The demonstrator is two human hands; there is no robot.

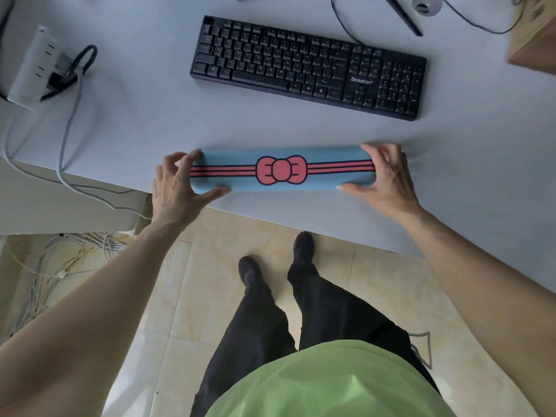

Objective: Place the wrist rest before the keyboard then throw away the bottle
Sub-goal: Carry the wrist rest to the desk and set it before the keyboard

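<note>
Wrist rest [282, 170]: long blue pad with pink stripes and a pink bow at its middle. Lies flat on the desk [156, 121] near the front edge, long side roughly along that edge. It sits between the front edge and the keyboard, well apart from the keyboard.
Keyboard [307, 67]: black, full-size, brand text "Bosston" above the arrow keys. Farther back on the desk, skewed so its right end sits closer to the front edge than its left end. The cable [340, 25] runs off its back side.
Left hand [177, 188]: at the left end of the wrist rest. Grip: pinching the pad's end, thumb on the near long side, fingertips on the far side and top.
Right hand [388, 176]: at the right end of the wrist rest. Grip: closed around that end, thumb along the near side, fingers draped over the top and far side.
Bottle: not seen in this view.
Desk, left part: white box-shaped device [30, 67] with black plugs; grey cables [67, 136] trail from it over the front edge.
Desk, back right corner: edge of a cardboard box [535, 40].
Floor [228, 236]: beige tiles; a bundle of loose grey wires [45, 266] lies below the left end of the desk.
Person: standing at the front edge, green top, black trousers, dark shoes.
</note>
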